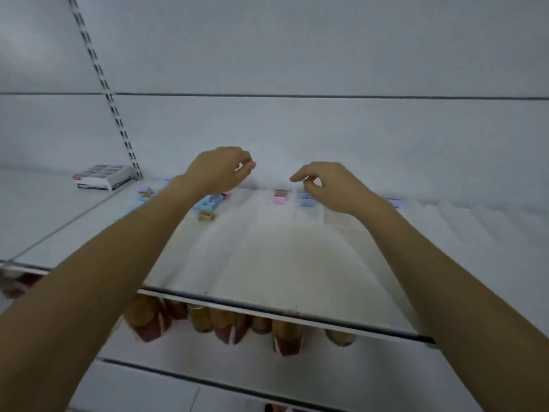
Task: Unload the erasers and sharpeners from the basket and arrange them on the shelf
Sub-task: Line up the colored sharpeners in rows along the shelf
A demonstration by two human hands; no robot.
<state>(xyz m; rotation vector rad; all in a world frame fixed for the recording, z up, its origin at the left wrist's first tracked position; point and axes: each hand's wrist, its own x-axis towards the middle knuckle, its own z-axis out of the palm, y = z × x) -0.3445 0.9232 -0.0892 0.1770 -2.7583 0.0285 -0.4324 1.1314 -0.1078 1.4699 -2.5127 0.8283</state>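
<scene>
Far left on the shelf (pixel 267 257) sits a boxed pack (pixel 104 176), with a red patch on its label, but the print is too blurred to read. Along the back come small blue pieces (pixel 143 197), then a light-blue cluster (pixel 208 203) with a tan piece (pixel 206 216) in front. The left hand (pixel 219 171) hovers above them, grip curled, thumb and forefinger tips meeting; whether it pinches anything cannot be told. On to the pink eraser (pixel 280 197), a lavender one (pixel 306 200) just beside it, and the right hand (pixel 329 185) above, grip loosely curled, nothing seen in it. One more piece (pixel 393 202) lies further right. The basket is out of view, so what remains cannot be judged; the row looks partly laid, with gaps.
</scene>
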